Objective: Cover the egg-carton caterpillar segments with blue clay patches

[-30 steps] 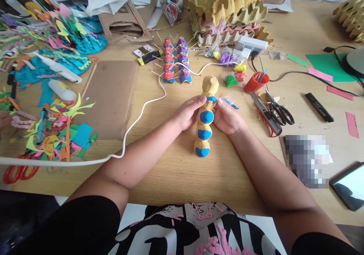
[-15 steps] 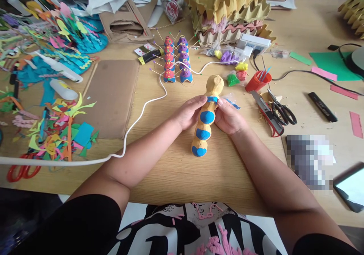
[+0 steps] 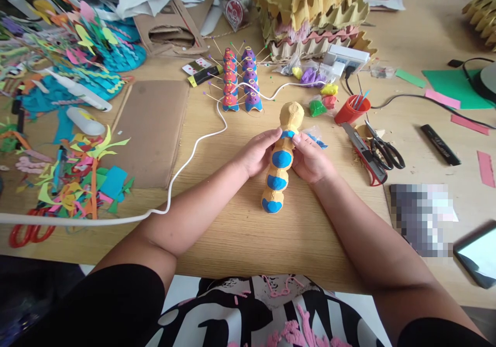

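Between my hands is an egg-carton caterpillar, yellow-orange with blue clay patches down its bumps and a rounded plain bump at the far end. My left hand grips its left side near the top, thumb at the blue band. On the other side my right hand pinches the same band with its thumb. The fingers under the piece are partly hidden. Beyond it stand finished rows of bumps, a red one and a purple one, both with blue bases and pins stuck in.
A white cable crosses the table and my left forearm. Cardboard and paper scraps lie left. To the right are a red cup, a cutter, black scissors and bags of clay. Egg trays are stacked behind.
My right thumb has shifted slightly left on the blue band. Otherwise the hands and caterpillar are almost still.
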